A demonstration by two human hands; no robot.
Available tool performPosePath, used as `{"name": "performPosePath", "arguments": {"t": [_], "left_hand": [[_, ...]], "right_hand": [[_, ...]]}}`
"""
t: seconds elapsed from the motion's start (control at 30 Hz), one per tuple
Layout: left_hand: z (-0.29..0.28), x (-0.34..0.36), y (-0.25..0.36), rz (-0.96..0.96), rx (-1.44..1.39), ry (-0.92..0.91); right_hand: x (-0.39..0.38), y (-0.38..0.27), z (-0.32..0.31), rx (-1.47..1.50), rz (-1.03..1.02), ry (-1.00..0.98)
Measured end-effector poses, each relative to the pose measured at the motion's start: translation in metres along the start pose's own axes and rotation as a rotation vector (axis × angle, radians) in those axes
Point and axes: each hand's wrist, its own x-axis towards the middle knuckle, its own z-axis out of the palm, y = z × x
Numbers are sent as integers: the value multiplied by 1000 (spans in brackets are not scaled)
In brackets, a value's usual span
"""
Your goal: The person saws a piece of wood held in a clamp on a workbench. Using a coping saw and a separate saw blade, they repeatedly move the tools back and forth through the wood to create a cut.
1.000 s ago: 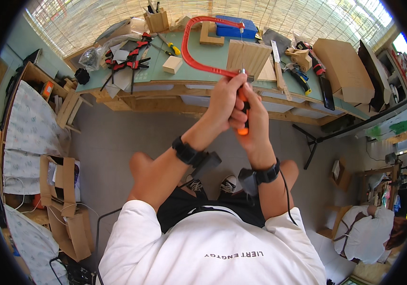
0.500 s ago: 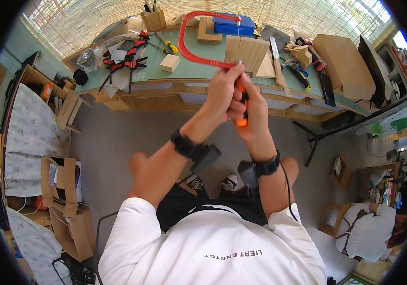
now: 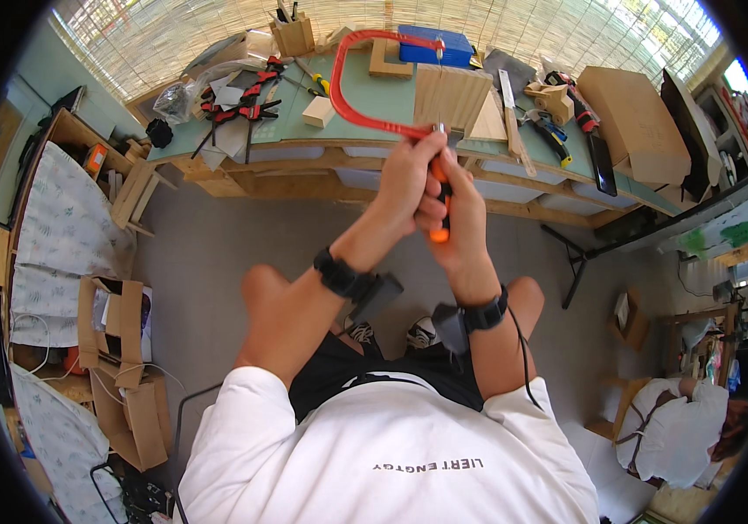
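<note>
A fretsaw with a deep red frame [image 3: 339,80] reaches away from me over the bench. My left hand [image 3: 407,179] and my right hand [image 3: 466,214] are both wrapped round its black and orange handle [image 3: 439,235], close together. The saw's thin blade lines up with an upright wooden board [image 3: 452,94] at the bench's front edge. How deep the blade sits in the board is hard to make out. The frame's bow lies to the left of the board, clear of it.
On the green-topped bench [image 3: 291,131] lie red and black clamps [image 3: 252,100], a small wood block [image 3: 318,112], a blue box [image 3: 435,46], pliers [image 3: 552,140] and a cardboard box [image 3: 631,122]. A tripod leg [image 3: 575,271] stands at right. Another person [image 3: 675,432] sits at lower right.
The saw and both my hands have shifted slightly toward me along the board. My grip on the handle is unchanged, and my knees have moved a little.
</note>
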Motion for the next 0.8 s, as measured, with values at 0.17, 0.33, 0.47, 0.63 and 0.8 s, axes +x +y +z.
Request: {"name": "performPosePath", "arguments": {"t": [0.17,0.33,0.47,0.63,0.8], "left_hand": [[3,21,25,-71,58,-60],[-1,2,-10,122,-24,0],[11,-4,6,81,-107,-25],[8,11,15,-8,-32,-30],[6,-11,12,17,-83,-110]], "right_hand": [[27,-16,4,64,-21,-22],[-5,7,0,-27,-26,55],[-5,-3,5,12,-15,68],[10,-8,4,32,-21,0],[-15,-4,6,34,48,-5]]}}
